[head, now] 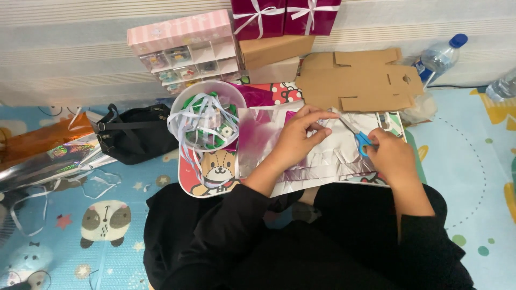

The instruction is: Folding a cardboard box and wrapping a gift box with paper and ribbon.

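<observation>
My right hand (391, 156) grips blue-handled scissors (359, 137), their blades pointing up-left into a crinkled silver foil sheet (333, 153). My left hand (301, 137) presses on the same sheet and pinches its upper edge by the blade tips. The sheet lies on a small lap tray with a cartoon bear print (212, 174), across my black-clad legs. A pink shiny patch of wrapping (263, 131) shows at the sheet's left.
A white tub of tangled ribbons (201, 121) stands left of the sheet. Behind are a flattened cardboard box (357, 78), a pink drawer organiser (185, 51), magenta gift boxes (285, 16), water bottles (441, 53). A black bag (134, 134) lies left on the play mat.
</observation>
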